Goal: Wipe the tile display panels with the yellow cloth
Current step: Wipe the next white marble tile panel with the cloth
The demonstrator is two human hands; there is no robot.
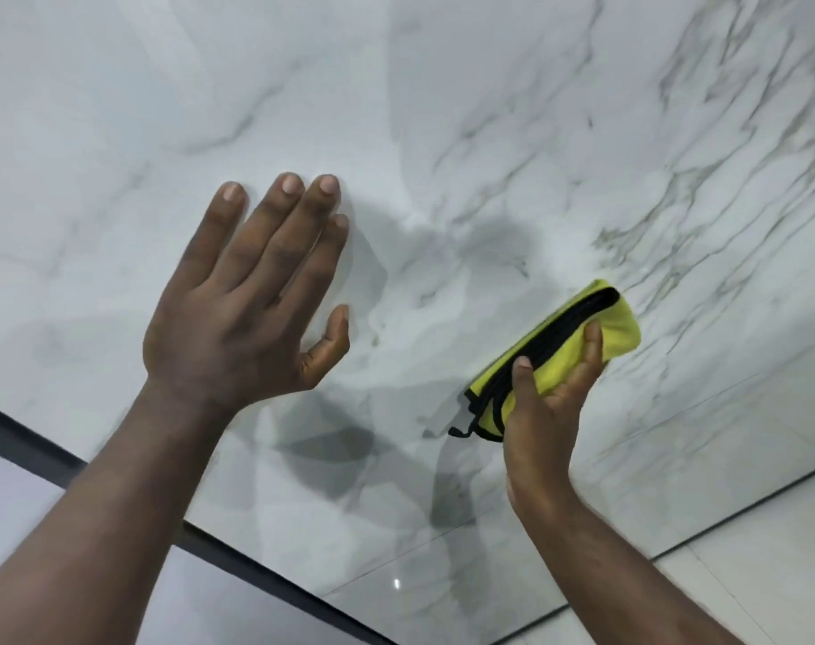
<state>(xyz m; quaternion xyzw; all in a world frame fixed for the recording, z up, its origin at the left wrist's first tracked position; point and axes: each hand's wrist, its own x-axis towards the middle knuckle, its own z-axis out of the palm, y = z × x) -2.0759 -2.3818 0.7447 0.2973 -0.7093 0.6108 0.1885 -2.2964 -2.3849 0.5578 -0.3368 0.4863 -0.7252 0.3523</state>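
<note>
Dark frame strip (29,439) ran along the lower left. Left hand (252,295) lay flat on the marble tile panel (443,95), fingers straight, spread. Right hand (547,407) gripped the folded yellow cloth (617,325), thumb and fingers curled round it, cloth seemingly touching the panel. Best done with 1 flat face, overlapping strokes, even pressure.

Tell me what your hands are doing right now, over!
Left hand open, flat on marble panel. Right hand grips folded yellow cloth against panel. Nothing seen in the cloth's way.
</note>
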